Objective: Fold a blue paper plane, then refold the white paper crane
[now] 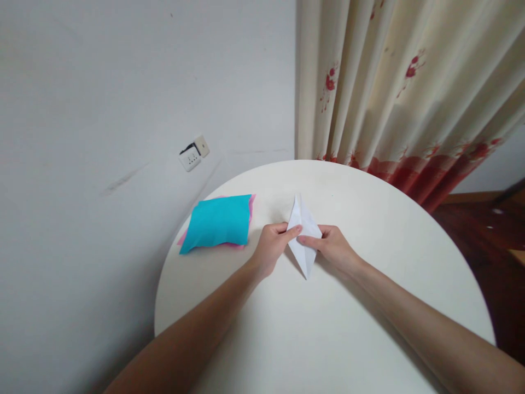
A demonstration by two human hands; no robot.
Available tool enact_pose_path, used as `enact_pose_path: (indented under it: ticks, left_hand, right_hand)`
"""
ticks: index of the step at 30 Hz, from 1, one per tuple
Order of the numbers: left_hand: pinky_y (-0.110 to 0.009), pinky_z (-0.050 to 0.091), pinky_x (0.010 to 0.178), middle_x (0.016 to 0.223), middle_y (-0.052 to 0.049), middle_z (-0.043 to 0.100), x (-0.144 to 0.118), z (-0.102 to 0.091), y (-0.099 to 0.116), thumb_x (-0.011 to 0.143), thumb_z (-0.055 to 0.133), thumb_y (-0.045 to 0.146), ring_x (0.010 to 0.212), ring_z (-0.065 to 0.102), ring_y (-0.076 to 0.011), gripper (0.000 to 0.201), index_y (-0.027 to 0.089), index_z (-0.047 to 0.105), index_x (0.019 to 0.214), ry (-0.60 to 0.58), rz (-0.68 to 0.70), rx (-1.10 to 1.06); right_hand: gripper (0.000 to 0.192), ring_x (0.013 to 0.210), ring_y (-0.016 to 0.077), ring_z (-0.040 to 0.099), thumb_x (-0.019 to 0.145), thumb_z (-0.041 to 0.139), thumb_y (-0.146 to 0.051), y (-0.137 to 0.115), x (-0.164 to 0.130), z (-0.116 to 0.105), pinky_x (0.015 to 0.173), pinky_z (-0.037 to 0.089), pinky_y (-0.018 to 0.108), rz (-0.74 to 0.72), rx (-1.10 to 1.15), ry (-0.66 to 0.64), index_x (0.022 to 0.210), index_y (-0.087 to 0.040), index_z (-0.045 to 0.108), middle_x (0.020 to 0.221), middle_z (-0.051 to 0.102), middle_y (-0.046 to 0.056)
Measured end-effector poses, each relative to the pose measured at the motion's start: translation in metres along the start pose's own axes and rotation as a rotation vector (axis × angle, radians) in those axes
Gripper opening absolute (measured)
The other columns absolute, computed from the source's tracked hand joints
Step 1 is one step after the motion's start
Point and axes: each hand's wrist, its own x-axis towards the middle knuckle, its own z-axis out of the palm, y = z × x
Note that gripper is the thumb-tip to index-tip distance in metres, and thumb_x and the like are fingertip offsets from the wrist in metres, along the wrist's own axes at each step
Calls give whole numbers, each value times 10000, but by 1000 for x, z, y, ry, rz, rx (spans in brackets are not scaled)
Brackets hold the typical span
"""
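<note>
A white sheet of paper folded into a long diamond (304,256) is held between my two hands, over the middle of the table. One point of the diamond faces away from me and the other faces towards me. My left hand (270,243) pinches its left side, thumb on top and fingers underneath. On the right side, my right hand (334,246) grips the paper the same way, its thumb lying across the front near the left thumb. The fingers behind the paper are mostly hidden.
A stack of blue and pink paper sheets (219,221) lies on the left of the round white table (389,235). Close behind is a white wall with a socket (190,158). A flowered curtain (381,82) hangs beyond the table's far right edge.
</note>
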Motion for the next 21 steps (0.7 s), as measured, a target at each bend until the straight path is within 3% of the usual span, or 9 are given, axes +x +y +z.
enact_pose_path:
  ticks: [4, 11, 15, 19, 21]
  left_hand:
    - [-320, 483, 721, 762, -61, 710, 0, -2, 6, 738, 786, 446, 718, 622, -191, 312, 136, 760, 767, 8, -4, 24]
    - [-292, 467, 727, 762, -48, 684, 7, -13, 17, 763, 757, 410, 743, 593, -162, 269, 142, 753, 738, 91, 131, 42]
    - [-249, 409, 630, 650, -13, 593, 15, -25, 20, 740, 773, 403, 651, 505, -115, 276, 141, 721, 671, 224, 184, 71]
    - [-208, 387, 583, 724, -7, 588, 22, -31, 21, 710, 796, 469, 646, 497, -87, 361, 141, 745, 855, 406, 170, -46]
    - [-204, 415, 600, 834, -31, 630, 20, -28, 20, 751, 743, 556, 691, 543, -93, 456, 158, 736, 975, 372, 125, -115]
  right_hand:
    - [305, 632, 160, 612, 605, 848, -337, -3, -3, 2, 610, 447, 296, 33, -4, -10, 795, -113, 765, 771, 740, 69]
    - [215, 563, 126, 557, 606, 815, -283, -6, -6, 2, 552, 388, 254, 103, -132, -92, 741, -124, 765, 655, 698, 18]
    - [199, 555, 112, 541, 608, 806, -273, -2, -6, 1, 544, 368, 235, 127, -191, -159, 723, -118, 759, 647, 687, 10]
    - [201, 554, 109, 534, 596, 810, -275, -4, -7, 2, 539, 362, 231, 140, -194, -199, 697, -113, 748, 646, 680, 10]
    - [224, 560, 112, 538, 598, 808, -285, -6, -7, 3, 546, 369, 235, 127, -174, -156, 723, -108, 751, 655, 683, 17]
